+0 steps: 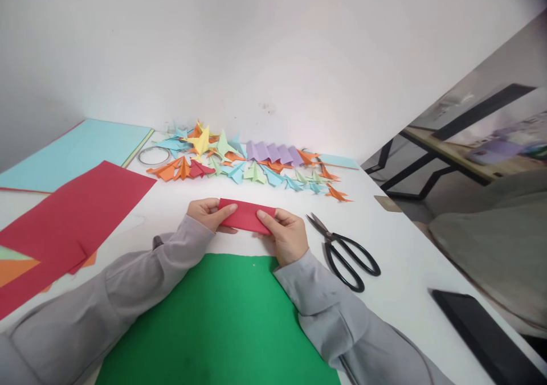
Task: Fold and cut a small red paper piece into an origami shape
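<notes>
A small folded red paper (245,216) is held up level above the white table, just beyond the far edge of a green sheet (226,322). My left hand (209,214) grips its left end, thumb on top and fingers beneath. At the right end my right hand (287,234) pinches it the same way, thumb on the front face. Black-handled scissors (344,251) lie right of my right hand, their blades slightly apart and pointing away to the upper left.
Large red sheets (81,214) and blue sheets (81,148) lie at the left. Folded paper shapes (254,172) and a purple pleated strip (273,153) line the wall. A black flat object (482,331) rests at the lower right.
</notes>
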`<state>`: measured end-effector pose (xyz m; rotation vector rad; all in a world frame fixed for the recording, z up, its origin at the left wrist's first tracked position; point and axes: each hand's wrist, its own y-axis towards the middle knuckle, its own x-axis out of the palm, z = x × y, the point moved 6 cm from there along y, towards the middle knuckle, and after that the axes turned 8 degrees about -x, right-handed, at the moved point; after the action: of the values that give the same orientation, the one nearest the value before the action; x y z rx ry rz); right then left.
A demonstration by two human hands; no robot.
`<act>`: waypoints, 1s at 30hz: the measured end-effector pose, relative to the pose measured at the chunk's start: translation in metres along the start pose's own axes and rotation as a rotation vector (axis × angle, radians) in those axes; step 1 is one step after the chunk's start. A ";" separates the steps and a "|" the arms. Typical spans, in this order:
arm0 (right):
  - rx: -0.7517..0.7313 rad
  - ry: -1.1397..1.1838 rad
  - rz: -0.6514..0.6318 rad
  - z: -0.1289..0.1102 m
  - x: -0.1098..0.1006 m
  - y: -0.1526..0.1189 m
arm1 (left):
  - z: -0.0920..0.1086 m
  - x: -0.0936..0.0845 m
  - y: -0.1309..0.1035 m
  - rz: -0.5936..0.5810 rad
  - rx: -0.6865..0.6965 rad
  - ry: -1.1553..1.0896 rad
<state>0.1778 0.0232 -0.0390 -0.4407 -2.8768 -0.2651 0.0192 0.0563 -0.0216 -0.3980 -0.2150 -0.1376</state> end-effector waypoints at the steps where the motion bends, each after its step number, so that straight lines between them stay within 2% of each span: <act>1: 0.002 0.000 -0.002 0.000 0.000 0.000 | 0.000 0.000 0.000 -0.002 -0.002 0.006; 19: -0.010 -0.050 -0.011 -0.004 0.001 0.000 | 0.000 0.000 0.000 -0.014 0.008 0.015; 30: 0.009 -0.018 -0.020 -0.001 0.002 0.000 | 0.000 -0.002 0.001 0.018 0.023 0.020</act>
<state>0.1765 0.0238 -0.0378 -0.4150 -2.9001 -0.2534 0.0172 0.0575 -0.0228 -0.3755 -0.1932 -0.1214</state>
